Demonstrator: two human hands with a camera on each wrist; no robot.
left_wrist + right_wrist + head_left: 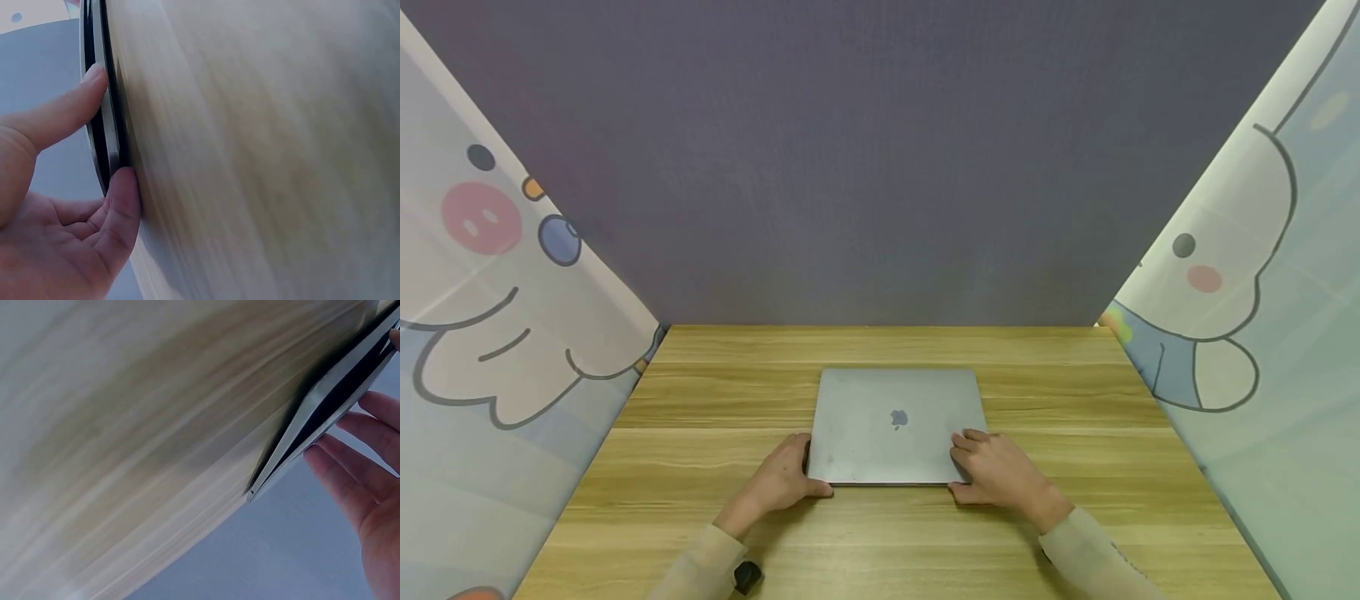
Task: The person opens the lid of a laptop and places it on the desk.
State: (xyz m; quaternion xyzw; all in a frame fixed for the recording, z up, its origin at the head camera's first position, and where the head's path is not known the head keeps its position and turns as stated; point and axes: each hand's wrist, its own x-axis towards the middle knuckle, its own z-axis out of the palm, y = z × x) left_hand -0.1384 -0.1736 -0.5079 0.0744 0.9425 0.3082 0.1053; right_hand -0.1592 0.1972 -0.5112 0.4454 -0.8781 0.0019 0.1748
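Note:
A silver laptop (887, 425) with a dark apple logo lies on the wooden table. A dark gap shows between its lid and base in both wrist views. My left hand (781, 479) grips the near left corner, thumb along the front edge and fingers at the side. In the left wrist view the thumb (69, 112) touches the laptop's edge. At the near right corner, my right hand (1000, 473) holds the laptop, fingers over the lid and thumb at the front edge. The right wrist view shows those fingers (353, 462) touching the lid's side edge.
The wooden table (715, 400) extends around the laptop. A dark grey panel (880, 167) rises behind it. Sheets with cartoon animals (1225, 250) flank both sides. A small black object (747, 577) sits at the left wrist.

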